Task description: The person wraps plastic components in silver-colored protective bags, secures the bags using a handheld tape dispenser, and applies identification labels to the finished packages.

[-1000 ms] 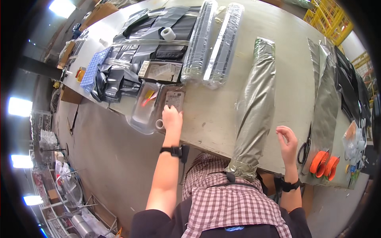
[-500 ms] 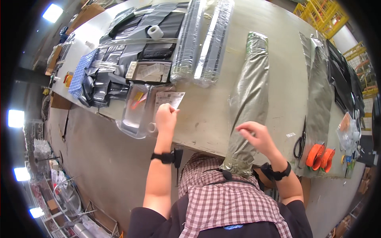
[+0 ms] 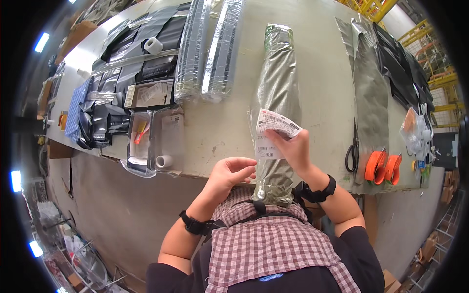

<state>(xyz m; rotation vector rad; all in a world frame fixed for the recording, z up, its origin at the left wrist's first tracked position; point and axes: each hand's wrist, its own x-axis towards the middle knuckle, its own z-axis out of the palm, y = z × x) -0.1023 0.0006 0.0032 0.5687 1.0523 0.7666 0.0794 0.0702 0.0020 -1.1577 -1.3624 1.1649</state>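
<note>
At the far left of the worktop point(image 3: 322, 73) a blue-and-white cloth point(image 3: 76, 112) lies beside a spread of black and grey plastic film point(image 3: 106, 78); a white roll point(image 3: 153, 46) sits on that film, and nearer the person a small box point(image 3: 150, 94) holds pale printed slips; just below it, two clear trays stand side by side at the near edge, the left tray point(image 3: 138, 157) with an orange-and-yellow tool point(image 3: 140, 132) in it, the right tray point(image 3: 172, 141) with a white tape roll point(image 3: 164, 161); to the right of the box, two long film-wrapped rolls point(image 3: 207, 53) lie next to each other, pointing away from the person.

The left hand point(image 3: 228, 177) is in front of the near edge, its fingers bent and parted from the thumb, with nothing in their grasp; their tips come close to the lower left corner of a white printed label point(image 3: 266, 145) (whether they touch it cannot be told); the label is above the lower half of a long silver-grey bundle point(image 3: 279, 83), which runs toward the checked apron point(image 3: 273, 244); the right hand point(image 3: 295, 150) has its fingers closed on the label's right side, the upper part of which curls.

Farther right lie black scissors point(image 3: 351, 158), a grey sheet point(image 3: 372, 97), two orange rings point(image 3: 384, 168), more black film point(image 3: 403, 73) and a clear plastic bag point(image 3: 412, 128).
</note>
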